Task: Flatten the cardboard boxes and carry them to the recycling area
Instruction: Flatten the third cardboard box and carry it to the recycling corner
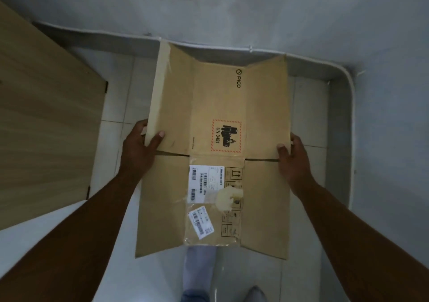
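Flattened cardboard box: held spread open between both hands, printed face toward the camera, creases running lengthwise and a slit on each side at mid-length. Left hand: grips the box's left edge at mid-length, thumb pressed on the upper face, fingers curled round behind the edge. Right hand: grips the box's right edge at the same level, thumb on the upper face, its other digits wrapped past the edge. On the box's centre panel: a red-bordered hazard label reading UN 3481, with a PICO logo beyond it toward the far edge. Nearer the person: a white shipping label, a smaller barcode label and a torn pale patch. Left of the box: a wooden panel. Under the box: pale floor tiles. Beyond its far edge: a grey wall with a white cable along its base. Below its near edge: a trouser leg and a shoe.
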`<act>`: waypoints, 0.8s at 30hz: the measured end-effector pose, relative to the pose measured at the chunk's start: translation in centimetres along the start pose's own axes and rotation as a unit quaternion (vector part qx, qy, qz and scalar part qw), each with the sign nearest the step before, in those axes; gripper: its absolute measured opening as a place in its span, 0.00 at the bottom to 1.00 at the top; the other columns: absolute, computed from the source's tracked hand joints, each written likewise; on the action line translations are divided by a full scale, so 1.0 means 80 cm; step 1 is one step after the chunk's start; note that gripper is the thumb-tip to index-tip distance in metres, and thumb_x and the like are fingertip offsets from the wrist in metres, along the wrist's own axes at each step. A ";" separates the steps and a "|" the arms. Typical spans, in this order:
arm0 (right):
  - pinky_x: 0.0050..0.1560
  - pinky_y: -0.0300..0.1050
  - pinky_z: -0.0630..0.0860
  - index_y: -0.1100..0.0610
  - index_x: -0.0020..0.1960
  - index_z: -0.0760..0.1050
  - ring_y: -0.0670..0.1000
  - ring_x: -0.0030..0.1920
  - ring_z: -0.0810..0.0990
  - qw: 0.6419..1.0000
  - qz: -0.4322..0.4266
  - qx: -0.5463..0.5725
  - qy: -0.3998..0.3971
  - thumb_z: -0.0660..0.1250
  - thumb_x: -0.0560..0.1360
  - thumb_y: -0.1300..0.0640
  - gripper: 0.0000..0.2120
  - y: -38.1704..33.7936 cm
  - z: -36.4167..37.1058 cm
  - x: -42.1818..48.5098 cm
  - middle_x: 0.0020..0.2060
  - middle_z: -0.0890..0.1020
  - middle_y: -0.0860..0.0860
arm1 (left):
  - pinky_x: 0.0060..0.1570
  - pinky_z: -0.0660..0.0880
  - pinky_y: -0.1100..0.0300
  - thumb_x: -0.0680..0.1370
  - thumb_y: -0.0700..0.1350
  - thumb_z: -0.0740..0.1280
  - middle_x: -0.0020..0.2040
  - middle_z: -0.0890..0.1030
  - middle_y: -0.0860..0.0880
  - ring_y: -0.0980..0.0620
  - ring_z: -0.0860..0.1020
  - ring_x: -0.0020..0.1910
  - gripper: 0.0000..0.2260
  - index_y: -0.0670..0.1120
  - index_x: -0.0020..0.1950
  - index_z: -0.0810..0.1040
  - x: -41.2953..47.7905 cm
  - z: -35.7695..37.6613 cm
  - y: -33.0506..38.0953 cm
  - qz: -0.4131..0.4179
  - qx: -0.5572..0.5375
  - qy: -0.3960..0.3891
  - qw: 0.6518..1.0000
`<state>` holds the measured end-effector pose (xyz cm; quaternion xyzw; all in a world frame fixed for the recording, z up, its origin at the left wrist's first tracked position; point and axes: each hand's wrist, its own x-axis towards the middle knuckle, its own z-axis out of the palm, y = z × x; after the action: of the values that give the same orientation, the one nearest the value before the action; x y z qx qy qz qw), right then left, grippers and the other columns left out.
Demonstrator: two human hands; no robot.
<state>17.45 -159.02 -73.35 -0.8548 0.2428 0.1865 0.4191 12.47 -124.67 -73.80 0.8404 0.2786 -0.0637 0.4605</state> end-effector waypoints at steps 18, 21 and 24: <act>0.68 0.59 0.72 0.55 0.72 0.69 0.62 0.65 0.74 0.994 0.013 -0.043 0.096 0.68 0.79 0.54 0.23 0.109 0.098 0.129 0.65 0.71 0.60 | 0.60 0.75 0.44 0.78 0.59 0.68 0.65 0.75 0.40 0.40 0.73 0.64 0.27 0.47 0.72 0.72 0.099 0.109 -0.129 -0.044 0.119 0.071 0.989; 0.69 0.58 0.69 0.58 0.76 0.64 0.63 0.69 0.70 0.992 0.049 -0.033 0.109 0.64 0.81 0.54 0.25 0.110 0.111 0.126 0.69 0.69 0.61 | 0.67 0.71 0.46 0.80 0.55 0.67 0.68 0.74 0.38 0.39 0.73 0.67 0.28 0.44 0.76 0.68 0.102 0.123 -0.120 -0.080 0.087 0.071 0.990; 0.69 0.60 0.68 0.59 0.76 0.65 0.65 0.68 0.70 0.990 0.050 -0.054 0.123 0.62 0.82 0.52 0.24 0.112 0.118 0.127 0.69 0.69 0.62 | 0.67 0.69 0.46 0.81 0.55 0.65 0.67 0.72 0.36 0.36 0.72 0.67 0.27 0.44 0.76 0.68 0.109 0.137 -0.114 -0.096 0.115 0.081 0.985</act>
<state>19.48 -158.82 -89.71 -0.8794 0.3248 0.1136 0.3290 16.61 -126.12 -89.91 0.8597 0.3852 -0.0708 0.3280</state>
